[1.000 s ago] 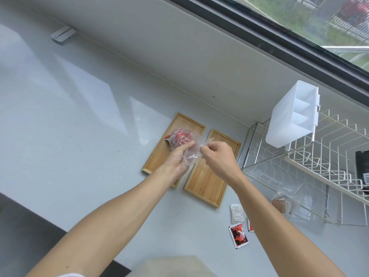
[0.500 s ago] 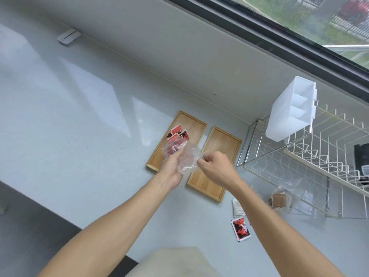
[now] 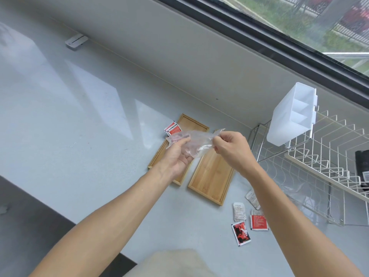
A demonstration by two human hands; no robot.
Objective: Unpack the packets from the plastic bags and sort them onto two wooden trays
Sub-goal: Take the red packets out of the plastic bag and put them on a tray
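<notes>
Both hands pinch thin clear crumpled plastic bag (image 3: 194, 143): left hand (image 3: 177, 154) at its lower end, right hand (image 3: 229, 148) at mouth. Red-and-white packets (image 3: 172, 127) sit beyond left grip, at left rectangular wooden tray (image 3: 196, 126) edge. Advice: shake out over tray, check bag empty.

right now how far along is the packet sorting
Early. Done: red packets lie at the left wooden tray's far corner. In hand: left hand and right hand hold a clear plastic bag. Left: the right tray is bare; loose packets wait on the counter.
</notes>
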